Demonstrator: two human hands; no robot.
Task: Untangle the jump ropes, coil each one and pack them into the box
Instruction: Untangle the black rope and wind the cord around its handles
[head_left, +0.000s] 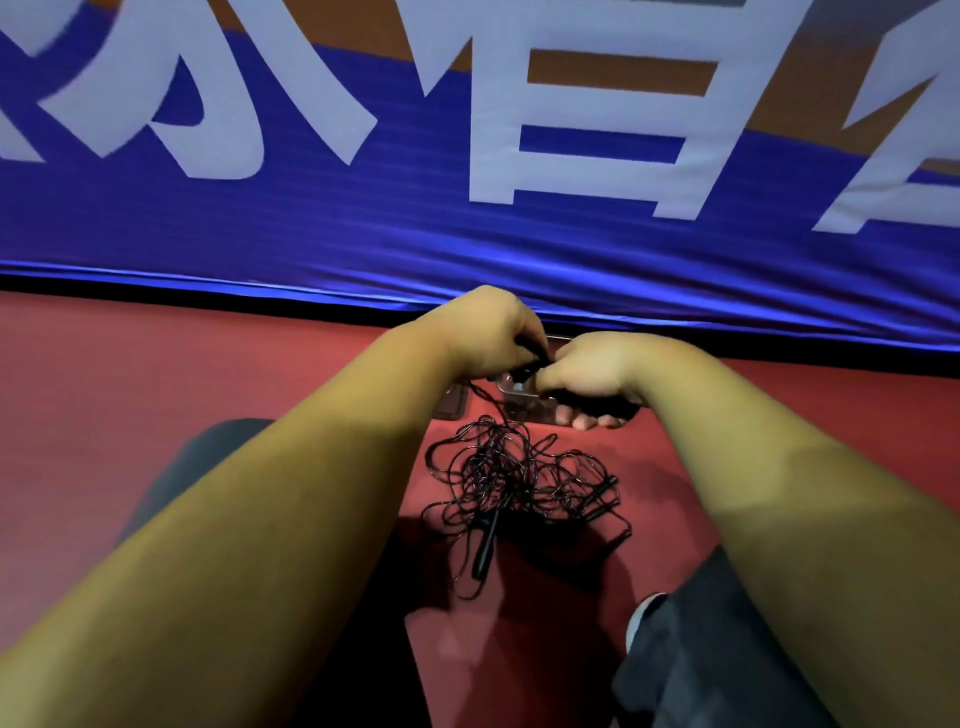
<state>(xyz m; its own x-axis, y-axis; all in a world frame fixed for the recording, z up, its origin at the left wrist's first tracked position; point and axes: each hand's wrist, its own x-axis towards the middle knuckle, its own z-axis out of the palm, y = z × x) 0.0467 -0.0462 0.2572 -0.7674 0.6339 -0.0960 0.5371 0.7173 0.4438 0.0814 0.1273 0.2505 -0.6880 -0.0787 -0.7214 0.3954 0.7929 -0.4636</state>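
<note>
A tangle of thin black jump ropes (514, 478) lies on the red floor between my forearms, with a black handle (485, 545) sticking out at its near side. My right hand (587, 371) grips another black handle (597, 402) above the far side of the pile. My left hand (488, 332) pinches a black rope end right beside it, and a strand runs down from it into the tangle. A clear plastic box (517, 397) sits on the floor behind the pile, mostly hidden by my hands.
A blue and orange banner (467, 208) with big white characters hangs along the wall just beyond the box. A flat clear lid (452, 402) lies left of the box. My knees (208, 457) in dark trousers and a shoe (641, 618) flank the pile.
</note>
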